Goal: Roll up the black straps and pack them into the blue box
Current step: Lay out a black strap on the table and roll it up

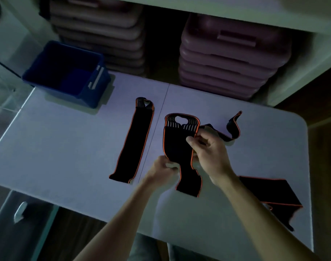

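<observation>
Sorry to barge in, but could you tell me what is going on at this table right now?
A person is sorting black straps with orange edging on a white table. The left hand and the right hand both grip the middle strap, held flat, not yet rolled. Another strap lies stretched out to its left, and more strap material sits at the right edge. The blue box waits at the far left corner.

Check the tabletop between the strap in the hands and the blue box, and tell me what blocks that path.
One flat strap lies on the table between the held strap and the blue box; lifting over it clears it.
</observation>
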`<state>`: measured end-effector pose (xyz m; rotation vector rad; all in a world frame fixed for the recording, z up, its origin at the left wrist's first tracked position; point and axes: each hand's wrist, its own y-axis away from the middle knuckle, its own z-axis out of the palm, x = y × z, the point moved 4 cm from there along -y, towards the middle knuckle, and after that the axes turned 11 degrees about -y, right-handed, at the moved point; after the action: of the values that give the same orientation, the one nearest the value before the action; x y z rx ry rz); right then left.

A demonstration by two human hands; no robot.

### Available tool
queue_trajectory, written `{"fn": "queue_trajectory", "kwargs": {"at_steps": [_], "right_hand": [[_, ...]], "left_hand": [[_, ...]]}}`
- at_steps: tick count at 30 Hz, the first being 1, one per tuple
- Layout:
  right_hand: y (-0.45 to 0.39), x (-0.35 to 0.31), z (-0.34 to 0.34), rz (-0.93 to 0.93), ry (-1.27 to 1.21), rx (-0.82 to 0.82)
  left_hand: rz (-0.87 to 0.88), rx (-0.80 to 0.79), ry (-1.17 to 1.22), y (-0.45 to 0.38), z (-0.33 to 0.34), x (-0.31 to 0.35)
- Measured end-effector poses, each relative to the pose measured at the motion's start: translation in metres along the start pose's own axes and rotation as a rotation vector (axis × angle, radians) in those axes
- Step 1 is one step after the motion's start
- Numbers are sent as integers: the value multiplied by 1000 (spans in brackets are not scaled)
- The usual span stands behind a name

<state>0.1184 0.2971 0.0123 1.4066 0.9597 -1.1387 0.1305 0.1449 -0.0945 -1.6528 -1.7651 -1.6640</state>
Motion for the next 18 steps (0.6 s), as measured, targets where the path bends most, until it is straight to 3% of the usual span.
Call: {"fn": "queue_trajectory", "kwargs": {"at_steps": [6, 11, 14, 18], "right_hand": [[-20, -48, 26, 2, -173, -5], [-47, -63, 57, 21, -219, 75], [-56, -59, 77, 84, -248, 125], [-62, -41, 104, 163, -254, 179]], "left_hand": [[11, 25, 14, 10, -21, -17], [31, 236, 45, 18, -75, -25], [-5, 291, -75, 15, -109, -41], [-57, 226, -290, 2, -139, -69]]}}
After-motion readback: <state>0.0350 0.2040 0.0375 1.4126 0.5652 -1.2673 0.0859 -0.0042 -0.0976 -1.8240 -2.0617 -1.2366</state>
